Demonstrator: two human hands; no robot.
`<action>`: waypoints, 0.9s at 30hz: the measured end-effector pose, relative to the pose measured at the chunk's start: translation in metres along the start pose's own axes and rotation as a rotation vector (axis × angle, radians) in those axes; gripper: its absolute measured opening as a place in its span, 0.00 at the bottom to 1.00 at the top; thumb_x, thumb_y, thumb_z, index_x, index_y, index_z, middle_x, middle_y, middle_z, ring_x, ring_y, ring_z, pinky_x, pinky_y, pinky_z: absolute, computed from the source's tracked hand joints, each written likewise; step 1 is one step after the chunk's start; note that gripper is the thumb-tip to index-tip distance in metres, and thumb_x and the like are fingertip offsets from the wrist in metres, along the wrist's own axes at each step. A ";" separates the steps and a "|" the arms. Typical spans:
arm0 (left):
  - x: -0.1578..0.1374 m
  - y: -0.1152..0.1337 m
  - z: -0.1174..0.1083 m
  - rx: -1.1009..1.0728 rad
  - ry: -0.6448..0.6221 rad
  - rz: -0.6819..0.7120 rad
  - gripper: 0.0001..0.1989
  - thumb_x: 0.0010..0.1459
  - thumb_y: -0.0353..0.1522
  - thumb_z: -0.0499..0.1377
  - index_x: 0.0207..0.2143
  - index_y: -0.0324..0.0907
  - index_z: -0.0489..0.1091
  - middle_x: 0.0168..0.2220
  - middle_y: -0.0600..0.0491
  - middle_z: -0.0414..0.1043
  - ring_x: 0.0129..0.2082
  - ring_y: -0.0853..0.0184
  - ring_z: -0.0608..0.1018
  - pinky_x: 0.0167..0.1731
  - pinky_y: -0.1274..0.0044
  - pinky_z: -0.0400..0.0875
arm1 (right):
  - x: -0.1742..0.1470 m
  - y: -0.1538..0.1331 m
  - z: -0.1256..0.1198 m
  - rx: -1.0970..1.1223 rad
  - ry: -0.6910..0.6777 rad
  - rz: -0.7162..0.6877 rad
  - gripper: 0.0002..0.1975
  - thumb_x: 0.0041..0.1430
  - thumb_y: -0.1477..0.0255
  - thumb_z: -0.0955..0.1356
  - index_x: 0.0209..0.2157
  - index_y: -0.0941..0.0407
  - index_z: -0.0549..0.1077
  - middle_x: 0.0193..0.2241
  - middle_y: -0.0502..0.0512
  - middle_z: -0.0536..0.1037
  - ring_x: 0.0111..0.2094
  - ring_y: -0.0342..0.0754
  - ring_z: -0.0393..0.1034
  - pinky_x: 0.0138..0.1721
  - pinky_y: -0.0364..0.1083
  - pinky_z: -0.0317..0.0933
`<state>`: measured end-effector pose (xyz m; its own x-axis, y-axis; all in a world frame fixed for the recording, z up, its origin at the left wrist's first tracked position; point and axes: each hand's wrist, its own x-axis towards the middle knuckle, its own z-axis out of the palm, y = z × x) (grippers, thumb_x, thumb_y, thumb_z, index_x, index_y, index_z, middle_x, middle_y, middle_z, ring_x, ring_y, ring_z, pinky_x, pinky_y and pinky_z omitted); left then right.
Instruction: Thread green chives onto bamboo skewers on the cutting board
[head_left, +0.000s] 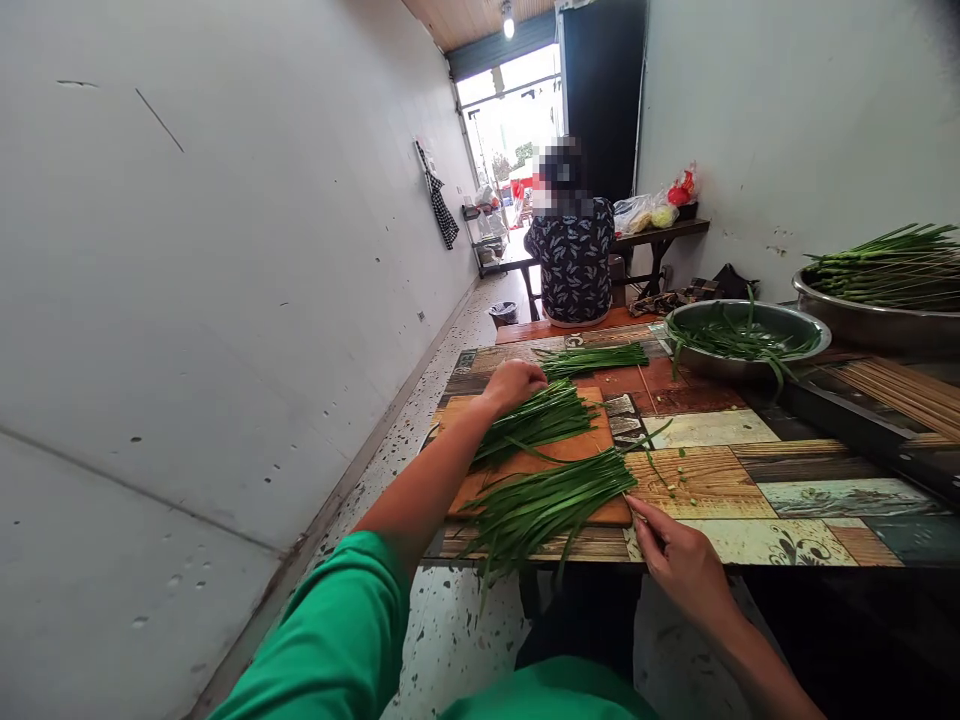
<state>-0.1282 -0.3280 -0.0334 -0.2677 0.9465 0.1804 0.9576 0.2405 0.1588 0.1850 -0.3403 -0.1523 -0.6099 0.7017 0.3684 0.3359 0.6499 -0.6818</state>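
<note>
A bundle of garlic chives (551, 490) lies across the front of a wooden cutting board (596, 437), its leaf tips hanging over the table edge. At its right end, my right hand (679, 560) pinches what looks like the end of a thin wooden skewer. My left hand (516, 385) reaches over the board with curled fingers, beside a second pile of garlic chives (540, 420). Whatever those fingertips hold, if anything, is hidden. Beyond the board lies another chive bundle (596, 360), with a thin stick poking out of it.
To the right stand a metal bowl (750, 368) of loose greens and a larger basin (877, 315) of chives. Wooden skewers (904, 395) lie near a long dark bar (855, 430). Green scraps dot the patterned table (701, 475). A person (576, 260) sits ahead, back turned.
</note>
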 end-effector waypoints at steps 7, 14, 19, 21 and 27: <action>0.006 0.025 0.022 0.078 -0.121 -0.034 0.09 0.53 0.34 0.61 0.35 0.42 0.79 0.34 0.49 0.78 0.36 0.64 0.77 0.39 0.77 0.68 | -0.002 -0.001 0.000 -0.013 0.005 0.012 0.21 0.59 0.68 0.59 0.45 0.59 0.77 0.31 0.57 0.82 0.22 0.47 0.74 0.22 0.42 0.65; 0.004 0.025 0.018 0.095 -0.120 -0.090 0.10 0.54 0.35 0.60 0.37 0.41 0.78 0.37 0.47 0.77 0.39 0.61 0.77 0.41 0.75 0.69 | -0.002 0.001 0.003 -0.001 0.037 -0.012 0.19 0.59 0.68 0.60 0.45 0.58 0.77 0.34 0.57 0.82 0.26 0.48 0.77 0.26 0.42 0.68; 0.004 0.026 0.021 0.092 -0.166 -0.059 0.10 0.55 0.34 0.60 0.38 0.43 0.79 0.37 0.48 0.78 0.40 0.62 0.77 0.41 0.76 0.69 | -0.001 -0.001 0.002 -0.009 0.042 -0.025 0.19 0.59 0.68 0.60 0.44 0.59 0.78 0.33 0.58 0.82 0.27 0.49 0.77 0.24 0.42 0.67; 0.004 0.027 0.022 0.088 -0.172 -0.055 0.10 0.53 0.33 0.61 0.38 0.43 0.78 0.37 0.49 0.78 0.40 0.62 0.77 0.40 0.76 0.69 | -0.001 -0.002 0.002 -0.015 0.039 -0.023 0.20 0.59 0.68 0.60 0.44 0.60 0.78 0.31 0.58 0.82 0.25 0.49 0.77 0.22 0.42 0.66; 0.003 0.026 0.022 0.055 -0.135 -0.092 0.11 0.53 0.33 0.60 0.38 0.42 0.78 0.35 0.50 0.78 0.36 0.64 0.77 0.37 0.78 0.69 | -0.002 0.000 0.002 -0.011 0.039 -0.016 0.19 0.59 0.68 0.60 0.45 0.57 0.77 0.28 0.55 0.82 0.21 0.47 0.74 0.22 0.42 0.65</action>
<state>-0.1015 -0.3138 -0.0503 -0.3414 0.9393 0.0348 0.9350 0.3356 0.1147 0.1845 -0.3422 -0.1540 -0.5871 0.7016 0.4038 0.3342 0.6644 -0.6685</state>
